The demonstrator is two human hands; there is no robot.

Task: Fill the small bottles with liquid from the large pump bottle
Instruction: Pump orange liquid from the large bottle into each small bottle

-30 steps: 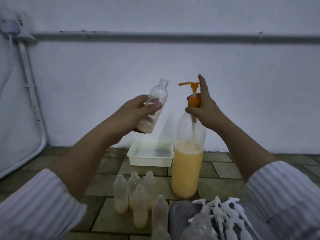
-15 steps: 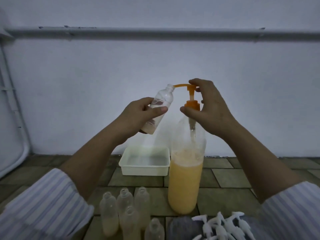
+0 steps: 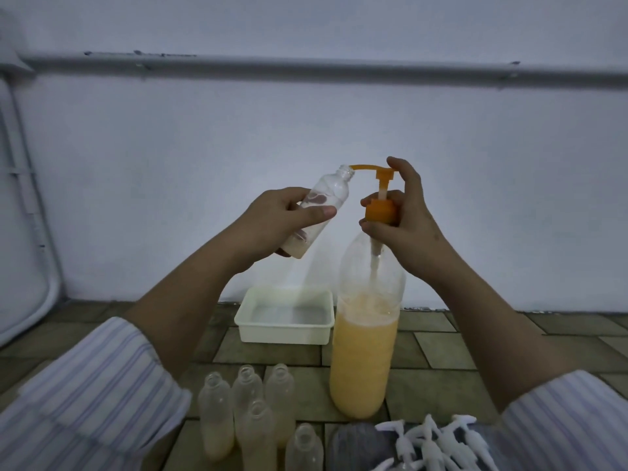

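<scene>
My left hand (image 3: pixel 278 217) grips a small clear bottle (image 3: pixel 328 192), tilted, with a little pale liquid at its bottom. Its open mouth meets the tip of the orange pump spout (image 3: pixel 368 168). The large pump bottle (image 3: pixel 365 351) stands on the tiled floor, about half full of orange liquid. My right hand (image 3: pixel 406 215) holds the orange collar (image 3: pixel 380 210) between thumb and fingers, with the index finger on top of the pump head (image 3: pixel 487 173). The pump stem is raised.
A white rectangular tub (image 3: pixel 285 316) sits on the floor behind the big bottle, near the wall. Several small open bottles (image 3: pixel 249 413) with a little liquid stand in front. White pump caps (image 3: pixel 438 443) lie at the lower right. A white pipe (image 3: pixel 23 198) runs down the left wall.
The small bottle moved right until its mouth met the spout tip. My right hand's index finger settled on the pump head. The view shifted slightly.
</scene>
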